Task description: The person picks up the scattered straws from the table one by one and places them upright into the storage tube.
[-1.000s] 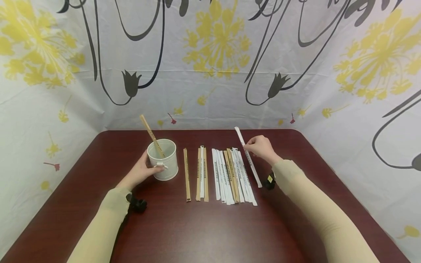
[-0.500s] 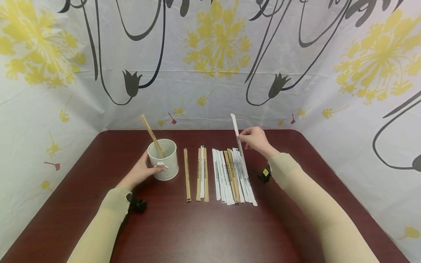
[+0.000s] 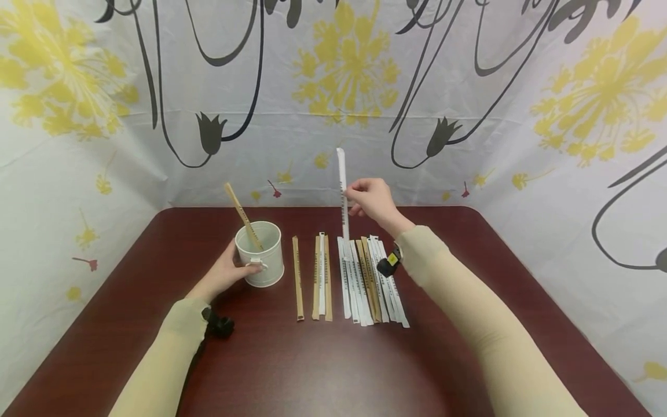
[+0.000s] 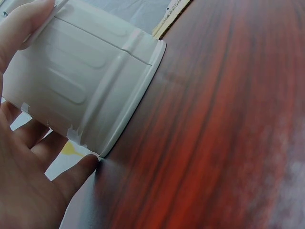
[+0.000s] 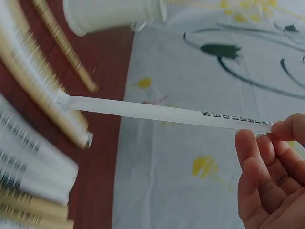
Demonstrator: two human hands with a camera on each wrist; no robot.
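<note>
My left hand [image 3: 229,267] grips a small white bucket [image 3: 268,265] on the table, thumb at its front by the handle lug. In the left wrist view the fingers wrap round the bucket wall [image 4: 66,81]. One tan paper-wrapped straw [image 3: 241,213] leans inside the bucket, its top sticking out. My right hand [image 3: 372,200] pinches a white paper-wrapped straw [image 3: 343,174] between thumb and fingers, nearly upright above the row. In the right wrist view this straw [image 5: 143,110] shows dark printing near the fingertips.
Several white and tan wrapped straws [image 3: 359,289] lie side by side right of centre. Left of them are a group of three straws [image 3: 322,284] and a single tan straw [image 3: 297,284]. A patterned cloth [image 3: 333,69] hangs behind the dark red table [image 3: 333,370].
My right hand has lifted the white straw from the row's right side and carried it up and left, turning it more upright. My left hand and the bucket have stayed in place.
</note>
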